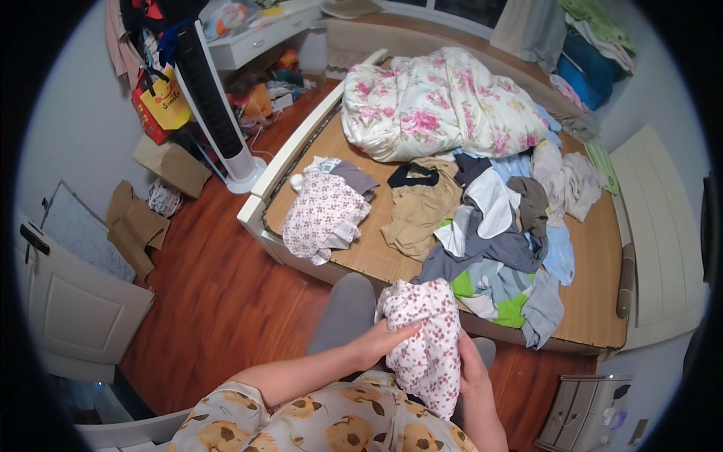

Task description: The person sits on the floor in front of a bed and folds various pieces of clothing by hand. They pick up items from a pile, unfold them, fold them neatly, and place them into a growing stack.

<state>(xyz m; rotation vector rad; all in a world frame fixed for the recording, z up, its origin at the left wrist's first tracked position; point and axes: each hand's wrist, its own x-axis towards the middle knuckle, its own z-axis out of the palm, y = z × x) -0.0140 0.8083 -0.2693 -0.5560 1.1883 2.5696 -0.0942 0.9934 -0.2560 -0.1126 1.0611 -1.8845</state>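
Observation:
Between my two hands, over my lap, is a bunched white cloth garment with a small reddish flower print point(426, 344). My left hand point(387, 342) grips its left side, with the thumb lying on top. At its right edge my right hand point(471, 361) holds on, its fingers partly hidden by the cloth. On the bed in front lies a matching floral-print garment point(325, 212) beside a grey-purple cloth. Tan trousers point(423, 203) with a black waistband lie near the middle. To their right is a heap of dark grey point(486, 243), white, green and light-blue clothes.
A floral quilt point(440, 107) lies bundled at the bed's far side. The bed's white frame point(257, 206) rises at the left, close to a tower fan point(217, 107). Cardboard point(133, 226) stands by the door point(85, 299). A small cabinet point(582, 409) is at the lower right.

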